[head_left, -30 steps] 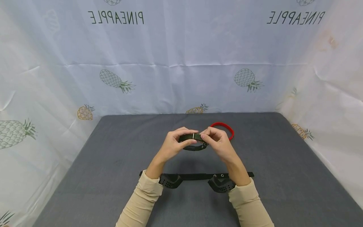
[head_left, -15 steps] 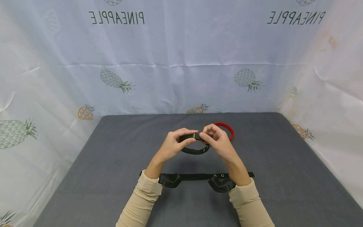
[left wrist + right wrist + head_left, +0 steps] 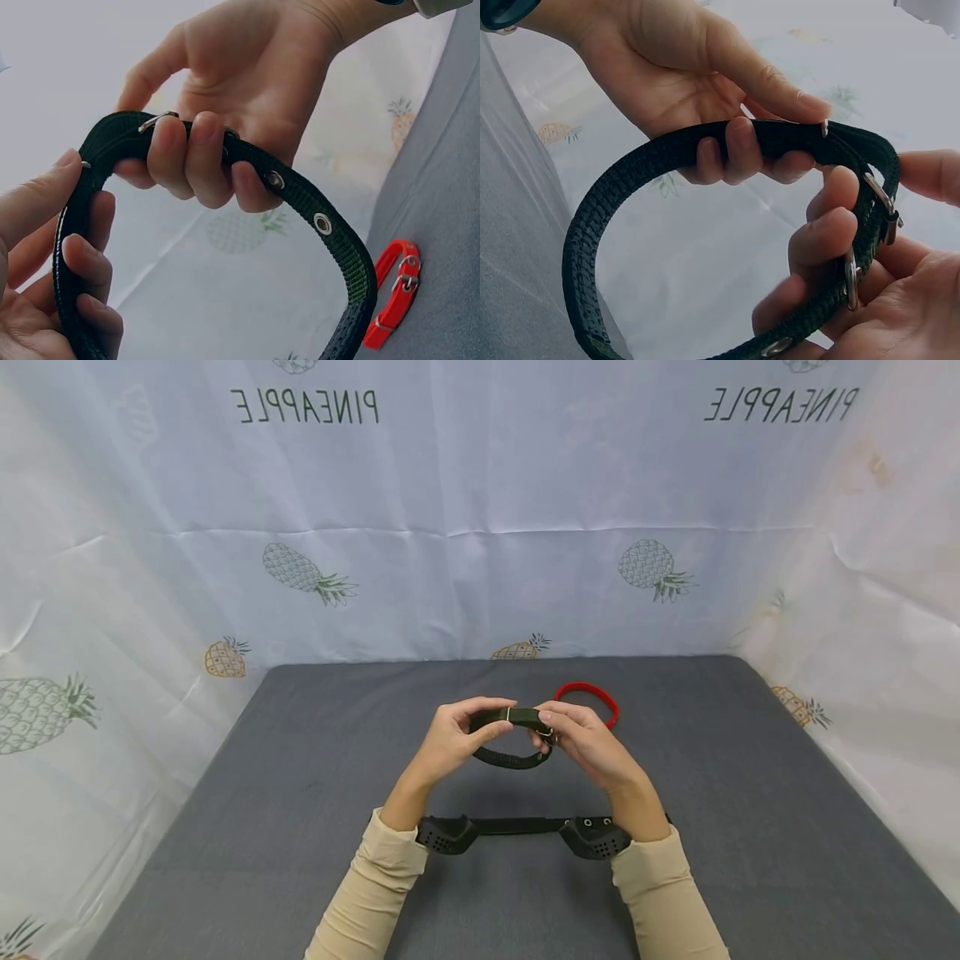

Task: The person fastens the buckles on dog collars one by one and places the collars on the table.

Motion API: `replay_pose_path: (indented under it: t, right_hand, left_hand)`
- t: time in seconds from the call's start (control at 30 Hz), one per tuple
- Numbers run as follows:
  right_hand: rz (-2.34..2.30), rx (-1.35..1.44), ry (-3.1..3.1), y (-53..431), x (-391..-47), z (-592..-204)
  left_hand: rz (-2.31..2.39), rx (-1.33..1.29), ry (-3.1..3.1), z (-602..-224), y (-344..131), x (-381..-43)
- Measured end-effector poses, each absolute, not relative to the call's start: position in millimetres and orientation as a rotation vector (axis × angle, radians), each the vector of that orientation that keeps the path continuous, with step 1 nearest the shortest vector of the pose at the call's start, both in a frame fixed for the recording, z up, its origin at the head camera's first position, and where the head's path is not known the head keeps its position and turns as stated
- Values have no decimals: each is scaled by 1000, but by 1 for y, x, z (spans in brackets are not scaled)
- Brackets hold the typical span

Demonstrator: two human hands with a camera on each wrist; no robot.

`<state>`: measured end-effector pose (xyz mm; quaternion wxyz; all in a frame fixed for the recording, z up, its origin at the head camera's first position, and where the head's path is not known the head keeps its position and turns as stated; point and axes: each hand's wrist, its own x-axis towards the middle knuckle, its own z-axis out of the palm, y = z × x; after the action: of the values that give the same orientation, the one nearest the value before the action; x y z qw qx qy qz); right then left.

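Note:
A dark green webbing pet collar (image 3: 517,762) is held up in a loop between both hands, above the table. My left hand (image 3: 453,735) pinches the collar near a metal keeper (image 3: 825,127), thumb on the near side and fingers curled inside the loop. My right hand (image 3: 588,739) grips the stretch with the metal buckle (image 3: 881,196), its fingers wrapped through the loop in the left wrist view. A metal ring (image 3: 852,279) sits beside those fingers. Along the free part of the band run metal eyelets (image 3: 322,223).
Behind the right hand, a red buckled collar (image 3: 617,710) lies on the grey table (image 3: 315,760). A black strap (image 3: 517,826) with eyelets stretches across the table below the forearms. White curtains (image 3: 480,593) with pineapple prints surround the back and sides.
My right hand has slid right and slightly down along the collar toward its buckle, with fingers lying flatter. More of the upper band now shows between the hands. The left hand shifted slightly left.

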<state>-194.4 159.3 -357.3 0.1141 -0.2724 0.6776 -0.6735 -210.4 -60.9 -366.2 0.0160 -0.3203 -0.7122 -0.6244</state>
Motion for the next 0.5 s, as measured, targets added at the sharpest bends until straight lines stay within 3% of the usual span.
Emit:
replay_pose_path:
  t: [0.5]
  right_hand:
    - [-2014, -767, 2082, 153, -195, -362]
  left_hand:
    - [-1914, -1038, -2224, -367, -62, -208]
